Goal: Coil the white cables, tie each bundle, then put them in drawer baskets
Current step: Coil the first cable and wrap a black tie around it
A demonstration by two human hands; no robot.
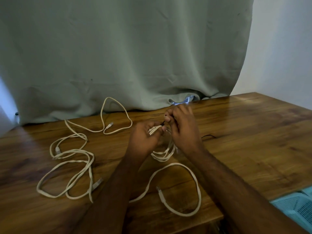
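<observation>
Behind the table (253,132), a curtain (126,48) is hanging. Loose cables (72,166) are lying left and near, and a basket (297,208) is showing at lower right. Above mid-table, the left hand (143,139) is gripping a coiled bundle (162,152) while the right hand (182,125) is pinching a dark tie (163,122) at it.

Both hands (left (145,135), right (182,126)) raised together, fingers pinching.

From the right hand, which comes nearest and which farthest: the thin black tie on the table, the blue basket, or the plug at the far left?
1. Black tie: just right of the right hand.
2. Blue basket: lower right corner, past the table edge.
3. Far-left plug: across the table, among loose cables.
</observation>
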